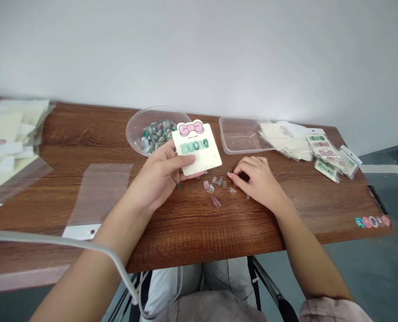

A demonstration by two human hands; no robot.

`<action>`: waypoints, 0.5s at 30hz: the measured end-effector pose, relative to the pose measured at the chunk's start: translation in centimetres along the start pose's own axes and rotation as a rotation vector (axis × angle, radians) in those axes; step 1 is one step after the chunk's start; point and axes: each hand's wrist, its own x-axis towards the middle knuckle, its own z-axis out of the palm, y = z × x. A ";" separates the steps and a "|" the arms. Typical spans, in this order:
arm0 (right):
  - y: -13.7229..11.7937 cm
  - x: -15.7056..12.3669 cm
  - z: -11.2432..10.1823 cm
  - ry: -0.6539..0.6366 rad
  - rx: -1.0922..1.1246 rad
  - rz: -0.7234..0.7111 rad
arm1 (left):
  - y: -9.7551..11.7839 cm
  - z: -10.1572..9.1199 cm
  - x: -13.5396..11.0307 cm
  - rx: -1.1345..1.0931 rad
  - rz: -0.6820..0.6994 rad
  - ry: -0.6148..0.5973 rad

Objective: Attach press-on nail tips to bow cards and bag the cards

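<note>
My left hand (pixel 162 172) grips a cream card (pixel 202 162) with a pink bow printed at its top, tilted above the table. Across the card runs a row of green press-on nails (pixel 196 146), some pale and some dark. My right hand (pixel 256 181) rests on the table with its fingers curled, and a tiny bluish press-on nail (pixel 228 172) shows at its pinched fingertips. Between the hands lie several loose clear and grey nails (pixel 219 182). Closer to me is a longer pink pointed nail (pixel 215 202).
Behind the card, a round clear bowl (pixel 132 130) holds many nails. A clear rectangular tray (pixel 244 150) stands beside stacked cards (pixel 291 141) and bagged nail sets (pixel 329 156). Leftward lie a clear bag (pixel 96 192) and a card pile (pixel 13 134). A cable (pixel 51 238) crosses my left forearm.
</note>
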 end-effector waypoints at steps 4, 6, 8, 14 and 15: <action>0.2 -0.1 -0.3 0.012 0.050 0.000 | 0.0 -0.1 0.0 0.017 0.007 -0.004; 0.4 -0.1 -0.2 -0.014 0.053 -0.022 | -0.1 -0.1 0.0 0.024 0.014 -0.009; 0.5 0.0 -0.1 -0.049 0.042 -0.049 | -0.3 -0.2 0.0 0.027 0.020 -0.016; 0.8 0.3 0.1 -0.065 0.045 -0.045 | -0.3 -0.3 -0.1 0.046 0.011 -0.018; 0.8 0.3 0.1 -0.063 0.048 -0.041 | -0.2 -0.3 -0.1 0.049 0.018 -0.016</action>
